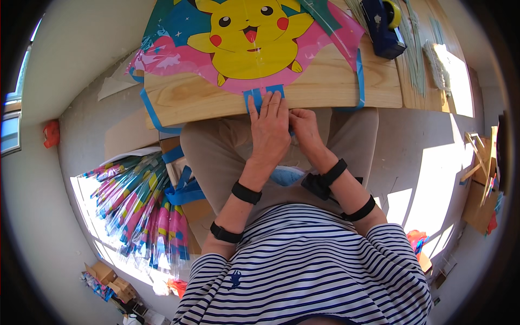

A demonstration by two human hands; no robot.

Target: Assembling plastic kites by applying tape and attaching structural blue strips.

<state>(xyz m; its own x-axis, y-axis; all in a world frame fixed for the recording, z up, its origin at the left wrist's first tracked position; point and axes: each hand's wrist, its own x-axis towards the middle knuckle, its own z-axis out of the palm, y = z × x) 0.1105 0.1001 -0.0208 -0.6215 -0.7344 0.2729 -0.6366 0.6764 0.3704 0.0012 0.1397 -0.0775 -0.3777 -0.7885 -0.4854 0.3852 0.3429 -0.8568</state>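
A thin plastic kite (254,54) lies spread on the wooden table (195,100), printed with a yellow cartoon figure on pink and teal. At its lower middle, near the table's front edge, sits a short piece of blue ribbon (275,90). My left hand (269,132) rests on this piece with its fingers stretched out flat. Just right of it, at the table edge, my right hand (309,132) is closed in a pinch. A bit of blue shows beside its fingertips, mostly hidden by both hands. Longer blue strips (361,81) hang at the kite's sides.
A dark blue tape dispenser (382,38) with a yellow roll stands at the back right, near bundles of thin pale sticks (416,59). Low on the left lies a pile of folded printed plastic (141,200), beside cardboard. A wooden piece of furniture (479,189) stands far right.
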